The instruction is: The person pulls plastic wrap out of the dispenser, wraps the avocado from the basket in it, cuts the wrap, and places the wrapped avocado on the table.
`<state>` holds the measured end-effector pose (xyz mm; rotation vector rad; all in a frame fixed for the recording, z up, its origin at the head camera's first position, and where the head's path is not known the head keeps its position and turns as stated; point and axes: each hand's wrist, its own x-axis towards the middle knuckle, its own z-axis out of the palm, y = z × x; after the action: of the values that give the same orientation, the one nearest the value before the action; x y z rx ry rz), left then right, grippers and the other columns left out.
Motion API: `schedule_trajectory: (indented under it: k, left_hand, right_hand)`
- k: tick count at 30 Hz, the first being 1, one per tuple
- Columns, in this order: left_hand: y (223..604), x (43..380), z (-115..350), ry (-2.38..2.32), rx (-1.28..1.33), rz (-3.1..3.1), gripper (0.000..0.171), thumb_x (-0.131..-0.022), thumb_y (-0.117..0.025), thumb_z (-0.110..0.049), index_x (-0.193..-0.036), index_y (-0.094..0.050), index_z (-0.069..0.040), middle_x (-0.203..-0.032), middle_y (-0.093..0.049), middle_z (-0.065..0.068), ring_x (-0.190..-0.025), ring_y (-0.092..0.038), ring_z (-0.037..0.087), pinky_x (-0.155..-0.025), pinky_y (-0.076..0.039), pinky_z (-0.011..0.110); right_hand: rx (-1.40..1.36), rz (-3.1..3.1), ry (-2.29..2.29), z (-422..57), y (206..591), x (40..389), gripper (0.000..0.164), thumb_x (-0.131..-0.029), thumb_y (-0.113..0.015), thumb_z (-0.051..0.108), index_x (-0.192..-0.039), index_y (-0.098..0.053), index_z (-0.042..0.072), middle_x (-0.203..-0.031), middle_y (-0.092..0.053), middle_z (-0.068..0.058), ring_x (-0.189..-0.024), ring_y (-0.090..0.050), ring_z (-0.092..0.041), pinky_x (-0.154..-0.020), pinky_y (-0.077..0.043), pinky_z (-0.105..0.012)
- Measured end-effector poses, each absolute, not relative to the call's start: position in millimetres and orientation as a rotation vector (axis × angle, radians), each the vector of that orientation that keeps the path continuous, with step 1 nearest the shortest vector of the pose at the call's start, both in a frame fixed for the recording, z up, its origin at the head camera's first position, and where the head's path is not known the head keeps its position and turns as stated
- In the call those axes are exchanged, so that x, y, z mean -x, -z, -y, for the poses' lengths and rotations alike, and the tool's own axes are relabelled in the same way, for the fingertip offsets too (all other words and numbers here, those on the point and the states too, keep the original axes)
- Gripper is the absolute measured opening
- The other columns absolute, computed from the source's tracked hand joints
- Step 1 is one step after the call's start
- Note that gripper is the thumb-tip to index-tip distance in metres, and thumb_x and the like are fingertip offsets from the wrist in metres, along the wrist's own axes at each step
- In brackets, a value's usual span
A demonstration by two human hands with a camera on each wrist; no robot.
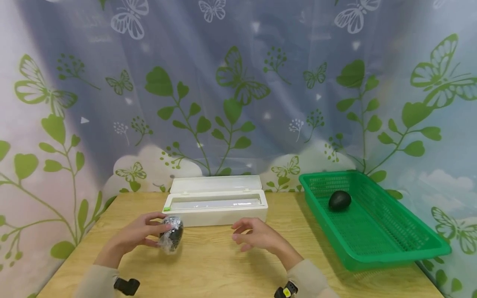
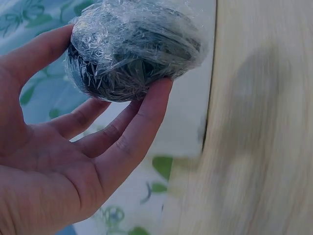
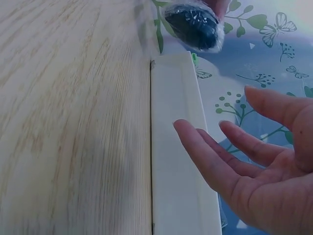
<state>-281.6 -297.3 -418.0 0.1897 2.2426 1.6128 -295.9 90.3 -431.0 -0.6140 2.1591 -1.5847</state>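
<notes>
My left hand (image 1: 139, 232) pinches a dark avocado wrapped in crinkled cling film (image 1: 172, 234) between thumb and fingers. In the left wrist view the wrapped avocado (image 2: 134, 51) is held up at the fingertips, its film bunched in loose folds. Close behind it stands a white cling film dispenser box (image 1: 216, 217) with its lid raised. My right hand (image 1: 258, 235) hovers in front of the box's right end, fingers loosely bent and holding nothing. The right wrist view shows that hand (image 3: 259, 166) with thumb and fingers apart.
A green plastic basket (image 1: 335, 242) sits on the right of the wooden table (image 1: 208, 269), with one bare dark avocado (image 1: 339, 200) inside. A patterned curtain (image 1: 238, 136) with leaves and butterflies hangs close behind the box. A small green slider (image 1: 167, 208) is on the box's left end.
</notes>
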Motion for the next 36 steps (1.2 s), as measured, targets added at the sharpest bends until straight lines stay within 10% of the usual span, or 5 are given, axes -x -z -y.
schedule_trajectory:
  k: [21, 36]
  left_hand:
    - [430, 298, 416, -1.417, 0.196, -2.363, 0.09, -0.104, -0.057, -0.049, -0.16, -0.018, 0.009, -0.143, -0.047, 0.026, -0.102, -0.064, 0.02, -0.088, -0.063, 0.044]
    - [431, 296, 442, -1.374, 0.319, -2.317, 0.077, -0.102, -0.061, -0.049, -0.154, -0.04, 0.004, -0.104, -0.052, 0.003, -0.079, -0.053, 0.014, -0.078, -0.06, 0.036]
  right_hand:
    - [0.595, -2.201, 1.506, -104, 426, 297, 0.037, -0.1, -0.068, 0.015, -0.13, -0.06, -0.004, -0.121, -0.066, -0.019, -0.108, -0.069, -0.035, -0.08, -0.065, -0.041]
    - [0.61, -2.227, 1.485, -111, 431, 300, 0.04, -0.1, -0.067, 0.015, -0.132, -0.059, -0.006, -0.12, -0.066, -0.02, -0.105, -0.07, -0.036, -0.077, -0.065, -0.041]
